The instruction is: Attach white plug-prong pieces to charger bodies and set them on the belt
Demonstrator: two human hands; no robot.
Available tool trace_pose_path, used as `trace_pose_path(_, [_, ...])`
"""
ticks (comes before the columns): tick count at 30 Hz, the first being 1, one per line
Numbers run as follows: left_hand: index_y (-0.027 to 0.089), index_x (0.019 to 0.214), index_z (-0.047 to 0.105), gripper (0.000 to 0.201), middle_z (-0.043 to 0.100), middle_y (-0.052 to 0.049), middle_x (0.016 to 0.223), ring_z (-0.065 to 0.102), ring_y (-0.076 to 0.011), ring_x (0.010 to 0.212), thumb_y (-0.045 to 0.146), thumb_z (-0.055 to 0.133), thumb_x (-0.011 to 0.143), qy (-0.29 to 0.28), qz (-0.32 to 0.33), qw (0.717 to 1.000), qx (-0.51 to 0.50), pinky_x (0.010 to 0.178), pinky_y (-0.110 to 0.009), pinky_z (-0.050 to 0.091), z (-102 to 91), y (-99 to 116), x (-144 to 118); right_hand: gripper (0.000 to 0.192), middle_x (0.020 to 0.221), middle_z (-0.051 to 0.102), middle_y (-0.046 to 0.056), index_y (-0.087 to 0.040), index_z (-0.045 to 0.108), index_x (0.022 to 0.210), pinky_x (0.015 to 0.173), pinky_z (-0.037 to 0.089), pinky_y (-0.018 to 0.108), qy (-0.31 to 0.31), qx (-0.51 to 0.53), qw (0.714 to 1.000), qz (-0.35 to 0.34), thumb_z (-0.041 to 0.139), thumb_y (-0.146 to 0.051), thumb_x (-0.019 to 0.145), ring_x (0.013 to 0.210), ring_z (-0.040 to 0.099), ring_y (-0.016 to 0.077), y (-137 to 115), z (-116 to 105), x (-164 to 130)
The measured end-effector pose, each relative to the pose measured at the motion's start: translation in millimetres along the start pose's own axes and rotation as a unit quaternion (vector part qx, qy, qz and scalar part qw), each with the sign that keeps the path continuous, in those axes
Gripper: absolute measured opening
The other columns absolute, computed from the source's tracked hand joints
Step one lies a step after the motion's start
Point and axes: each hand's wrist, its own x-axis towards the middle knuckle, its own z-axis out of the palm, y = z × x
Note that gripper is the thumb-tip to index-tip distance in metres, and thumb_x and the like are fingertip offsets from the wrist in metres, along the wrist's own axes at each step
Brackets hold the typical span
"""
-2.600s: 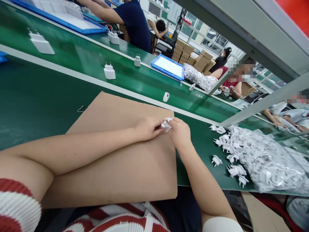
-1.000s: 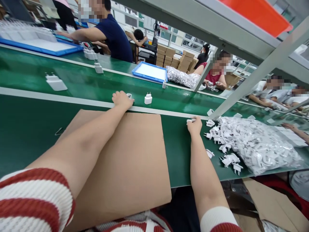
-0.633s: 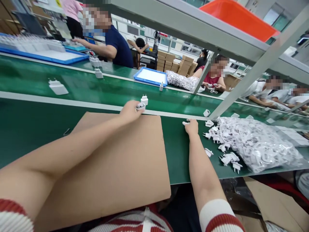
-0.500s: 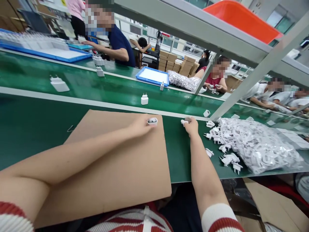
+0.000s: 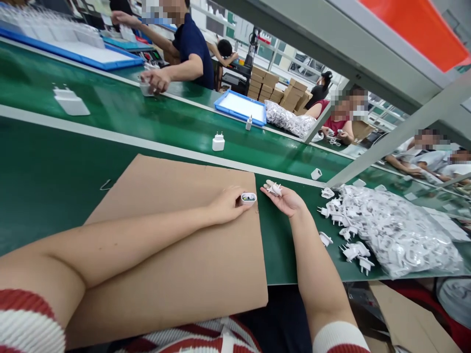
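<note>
My left hand [image 5: 232, 205] grips a white charger housing [image 5: 249, 198], its open end turned toward me with dark parts visible inside. The hand is over a flat brown cardboard sheet [image 5: 176, 255], near its right edge. Just right of that edge, my right hand [image 5: 289, 200] is turned palm up. A white two-pin plug cap [image 5: 274, 189] lies across its fingers, pins pointing up; whether more than one piece is there I cannot tell. To the right, loose white plug caps [image 5: 353, 251] lie on the green bench beside a clear bag [image 5: 401, 230] full of them.
Beyond a white strip, a green conveyor [image 5: 158, 122] carries several white chargers [image 5: 218, 142]. Blue trays [image 5: 241, 108] sit on its far side, where co-workers sit. A co-worker's hand [image 5: 156, 81] touches a charger there. A slanted metal post [image 5: 386, 127] and overhead shelf stand at right.
My right hand has turned palm up, exposing the plug cap on its fingers. My left hand has shifted right with the housing, closer to it. A co-worker's hand has reached onto the conveyor.
</note>
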Motion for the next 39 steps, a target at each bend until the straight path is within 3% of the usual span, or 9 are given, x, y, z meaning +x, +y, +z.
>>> trace_pose_path(4, [0.021,0.101,0.067,0.027,0.07,-0.008,0.098,0.062,-0.0264,0.093,0.044,0.066,0.087,-0.006,0.007,1.0,-0.028,0.087,-0.041,0.049,-1.8,3,0,0.02,0.096,0.077,0.006,-0.019,0.074,0.094,0.107,0.057,0.039,0.023,-0.096,0.994,-0.052,0.078,-0.014,0.076,0.108,0.073,0.0213,1,11,-7])
trace_pose_path(9, [0.021,0.096,0.067,0.026,0.07,-0.007,0.096,0.063,-0.0265,0.093,0.044,0.07,0.085,-0.033,0.024,0.999,-0.03,0.084,-0.04,0.048,-5.5,7,0,0.025,0.108,0.078,0.007,-0.02,0.077,0.088,0.086,0.056,0.033,0.096,-0.302,0.929,-0.19,0.076,-0.041,0.076,0.108,0.069,0.0235,1,29,-16])
trace_pose_path(11, [0.021,0.1,0.067,0.028,0.071,-0.007,0.099,0.063,-0.0266,0.095,0.043,0.072,0.083,-0.029,0.024,0.999,-0.033,0.086,-0.039,0.048,-5.8,7,0,0.029,0.101,0.078,0.007,-0.02,0.077,0.087,0.074,0.052,0.028,0.089,-0.31,0.931,-0.173,0.078,-0.044,0.072,0.094,0.068,0.0198,1,34,-20])
trace_pose_path(15, [0.02,0.087,0.064,0.027,0.067,-0.007,0.088,0.061,-0.0248,0.088,0.046,0.069,0.085,-0.029,0.018,0.999,-0.018,0.078,-0.037,0.047,-5.1,6,0,0.04,0.08,0.072,0.001,-0.019,0.074,0.088,0.054,0.038,0.022,0.031,-0.229,0.972,-0.039,0.086,-0.049,0.064,0.058,0.049,0.0083,-3,37,-30])
trace_pose_path(18, [0.019,0.095,0.067,0.028,0.07,-0.007,0.093,0.062,-0.0253,0.091,0.045,0.07,0.085,-0.029,0.023,0.999,-0.037,0.082,-0.038,0.047,-4.8,5,0,0.049,0.084,0.072,0.001,-0.019,0.075,0.093,0.058,0.043,0.023,-0.028,-0.185,0.982,-0.002,0.093,-0.044,0.055,0.06,0.05,0.0081,-5,40,-36])
trace_pose_path(23, [0.02,0.099,0.07,0.03,0.071,-0.006,0.094,0.063,-0.0252,0.091,0.046,0.073,0.084,-0.03,0.008,0.997,-0.064,0.079,-0.036,0.048,-3.4,2,2,0.037,0.078,0.071,0.0,-0.021,0.074,0.08,0.066,0.051,0.029,0.001,-0.297,0.946,-0.128,0.094,-0.033,0.052,0.068,0.06,0.0147,1,55,-46])
trace_pose_path(27, [0.019,0.093,0.071,0.03,0.067,-0.004,0.087,0.061,-0.0219,0.081,0.046,0.076,0.081,-0.047,-0.018,0.994,-0.092,0.069,-0.032,0.045,-3.1,-1,4,0.012,0.085,0.074,0.002,-0.023,0.079,0.083,0.075,0.054,0.034,-0.009,-0.432,0.869,-0.241,0.079,-0.028,0.072,0.076,0.064,0.0187,8,65,-53])
trace_pose_path(33, [0.017,0.088,0.07,0.033,0.063,-0.002,0.079,0.057,-0.0186,0.072,0.048,0.078,0.08,-0.045,-0.023,0.993,-0.107,0.063,-0.03,0.041,-3.2,-3,5,0.029,0.09,0.074,0.003,-0.026,0.082,0.093,0.082,0.053,0.036,-0.033,-0.567,0.755,-0.327,0.061,-0.014,0.077,0.087,0.066,0.0217,11,64,-54])
trace_pose_path(39, [0.018,0.087,0.07,0.03,0.065,-0.003,0.082,0.059,-0.0197,0.075,0.046,0.078,0.08,-0.047,-0.037,0.991,-0.121,0.066,-0.031,0.044,-1.0,-4,6,0.022,0.096,0.077,0.002,-0.027,0.08,0.095,0.082,0.056,0.035,-0.007,-0.533,0.789,-0.307,0.064,-0.021,0.081,0.084,0.069,0.0206,15,65,-52])
